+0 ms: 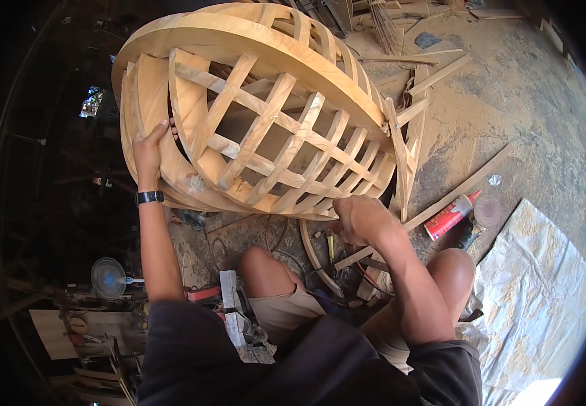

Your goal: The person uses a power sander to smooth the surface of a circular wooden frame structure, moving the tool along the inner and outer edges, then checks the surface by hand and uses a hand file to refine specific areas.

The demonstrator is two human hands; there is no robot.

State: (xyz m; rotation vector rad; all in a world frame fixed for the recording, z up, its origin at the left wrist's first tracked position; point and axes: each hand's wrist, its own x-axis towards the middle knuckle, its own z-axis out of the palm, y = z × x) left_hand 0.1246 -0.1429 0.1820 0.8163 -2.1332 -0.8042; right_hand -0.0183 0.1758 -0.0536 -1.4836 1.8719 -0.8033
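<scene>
A large curved wooden lattice frame (239, 30), boat-like in shape with crossed slats, fills the upper middle and lies tilted before me. My left hand (148, 154) grips the edge of a broad curved board at its left end, the thumb outside and the fingertips curled into a gap. A dark wristband (149, 197) circles that wrist. At the frame's lower right edge, my right hand (366, 220) is closed in a fist, close to the slat ends. Whatever sits inside this fist is hidden. Just below it is a thin yellow object (331, 249).
A red-and-white bottle (450, 216) lies right of my right knee, beside a crumpled silvery sheet (533, 291). Wooden strips (459, 188) and sawdust cover the floor at right. Near my left elbow are a small fan (109, 278) and a grey metal-edged tool (232, 308).
</scene>
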